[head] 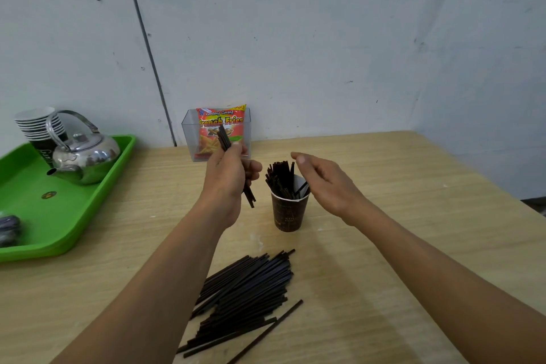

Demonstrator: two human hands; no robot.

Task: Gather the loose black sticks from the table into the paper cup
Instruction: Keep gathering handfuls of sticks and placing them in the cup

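A dark brown paper cup (289, 214) stands upright mid-table with several black sticks (279, 179) leaning inside it. My left hand (229, 174) is raised just left of the cup, shut on a small bundle of black sticks (224, 139) held nearly upright. My right hand (322, 179) hovers over the cup's right rim, fingers apart and holding nothing. A large pile of loose black sticks (248, 292) lies on the wooden table (399, 245) close to me, between my forearms.
A green tray (59, 216) at the left carries a steel kettle (85, 156) and a stack of paper cups (38, 127). A clear box with a French Fries snack bag (220, 130) stands at the wall behind my left hand.
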